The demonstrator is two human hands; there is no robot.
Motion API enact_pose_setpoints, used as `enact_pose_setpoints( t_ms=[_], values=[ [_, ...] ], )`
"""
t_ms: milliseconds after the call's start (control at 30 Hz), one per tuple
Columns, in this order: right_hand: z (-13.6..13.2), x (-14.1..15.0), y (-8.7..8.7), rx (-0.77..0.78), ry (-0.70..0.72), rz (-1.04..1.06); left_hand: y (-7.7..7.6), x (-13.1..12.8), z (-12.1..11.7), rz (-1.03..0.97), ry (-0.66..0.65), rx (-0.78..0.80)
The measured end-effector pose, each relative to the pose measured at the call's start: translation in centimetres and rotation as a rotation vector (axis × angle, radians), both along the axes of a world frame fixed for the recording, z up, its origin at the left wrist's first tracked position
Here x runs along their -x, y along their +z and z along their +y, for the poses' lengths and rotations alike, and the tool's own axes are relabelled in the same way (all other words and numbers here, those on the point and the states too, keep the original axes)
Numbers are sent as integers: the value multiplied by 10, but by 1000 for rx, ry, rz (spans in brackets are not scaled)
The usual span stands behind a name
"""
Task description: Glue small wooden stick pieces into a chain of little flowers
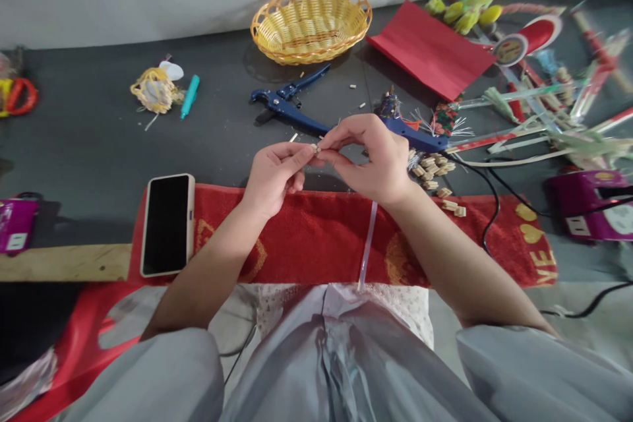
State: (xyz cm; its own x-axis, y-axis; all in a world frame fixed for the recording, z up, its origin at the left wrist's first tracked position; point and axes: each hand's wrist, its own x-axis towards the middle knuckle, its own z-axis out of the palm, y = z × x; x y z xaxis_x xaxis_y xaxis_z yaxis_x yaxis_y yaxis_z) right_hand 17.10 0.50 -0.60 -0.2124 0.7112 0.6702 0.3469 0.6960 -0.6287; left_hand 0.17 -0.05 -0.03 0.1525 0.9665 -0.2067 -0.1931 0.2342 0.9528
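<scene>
My left hand [274,175] and my right hand [368,155] meet above the dark table, fingertips pinched together on a tiny tan bead-like piece [314,148]. A thin clear strip [366,244] hangs down from under my right hand over the red towel [316,237]. A pile of similar small tan pieces [432,168] lies just right of my right hand. A blue hand tool [291,109] lies on the table just behind my hands.
A phone [167,224] lies face up on the towel's left end. A yellow wicker basket [311,23] stands at the back. Red paper [430,49], craft sticks and ribbon [534,36] clutter the right. A purple device [591,201] with black cables is at far right.
</scene>
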Motion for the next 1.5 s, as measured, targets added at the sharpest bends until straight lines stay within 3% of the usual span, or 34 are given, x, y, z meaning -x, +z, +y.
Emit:
enact_pose_setpoints(
  t_ms=[200, 467, 833, 1067, 1500],
  values=[
    [0, 0, 2, -66, -9, -6, 1, 0, -1, -21, -12, 3],
    [1, 0, -5, 43, 103, 90, 1, 0, -2, -18, -5, -9],
    [1, 5, -12, 19, 82, 129, 1, 0, -3, -29, 0, -42],
    [1, 6, -12, 97, 65, 98, -1, 0, -3, -9, -18, -45],
    [4, 9, -16, 126, 124, 197, 0, -3, -5, -44, -33, -16]
  ],
)
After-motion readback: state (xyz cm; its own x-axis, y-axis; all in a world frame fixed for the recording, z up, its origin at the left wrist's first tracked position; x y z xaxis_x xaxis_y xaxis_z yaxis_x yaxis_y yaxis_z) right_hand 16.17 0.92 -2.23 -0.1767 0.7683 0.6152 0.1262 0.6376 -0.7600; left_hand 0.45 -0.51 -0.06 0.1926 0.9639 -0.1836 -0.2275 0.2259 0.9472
